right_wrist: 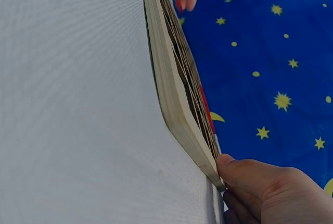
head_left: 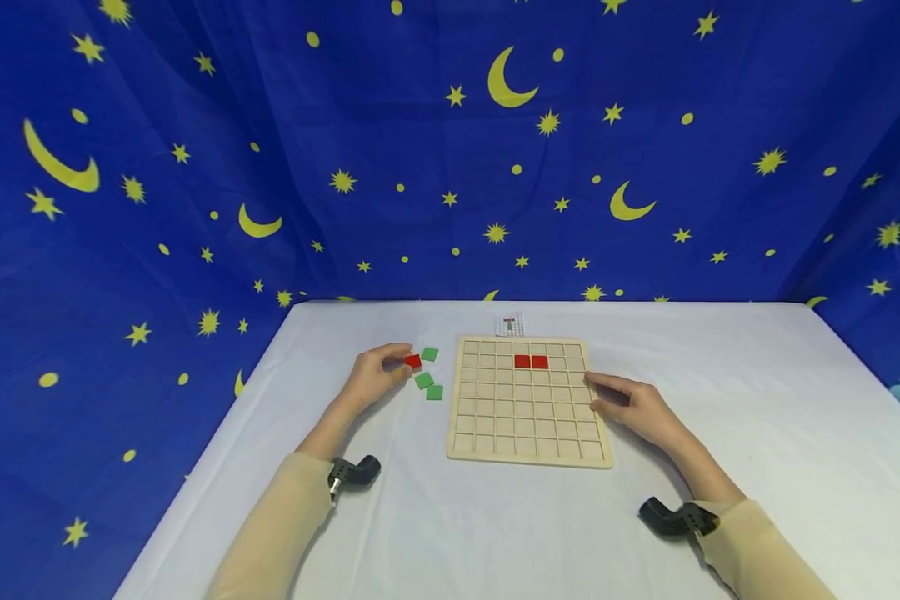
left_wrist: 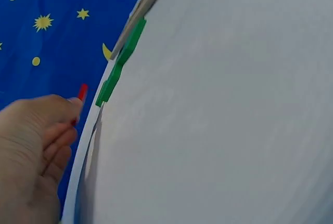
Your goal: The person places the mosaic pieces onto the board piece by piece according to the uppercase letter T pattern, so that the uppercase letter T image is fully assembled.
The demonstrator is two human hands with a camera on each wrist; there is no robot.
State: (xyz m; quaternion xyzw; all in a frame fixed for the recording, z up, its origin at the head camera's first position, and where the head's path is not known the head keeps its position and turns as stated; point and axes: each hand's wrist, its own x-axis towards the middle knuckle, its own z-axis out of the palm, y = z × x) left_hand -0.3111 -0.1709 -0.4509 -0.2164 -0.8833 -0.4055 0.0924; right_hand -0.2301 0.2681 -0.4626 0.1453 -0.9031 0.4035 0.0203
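Observation:
My left hand (head_left: 372,377) pinches a small red square tile (head_left: 413,362) between thumb and fingertips, left of the board. In the left wrist view the tile (left_wrist: 82,91) appears edge-on, sticking out past the thumb. Close beside this hand lie three green tiles (head_left: 435,392) on the white cloth. A wooden grid board (head_left: 501,408) lies flat in the middle of the table. Two more red tiles (head_left: 531,362) sit side by side in its second row from the back. My right hand (head_left: 640,410) touches the board's right edge, index finger and thumb spread along it.
Just behind the board is a small printed card (head_left: 509,324) with a grid pattern. The white-covered table (head_left: 540,533) ends at a blue curtain (head_left: 420,150) with yellow moons and stars at the back and sides.

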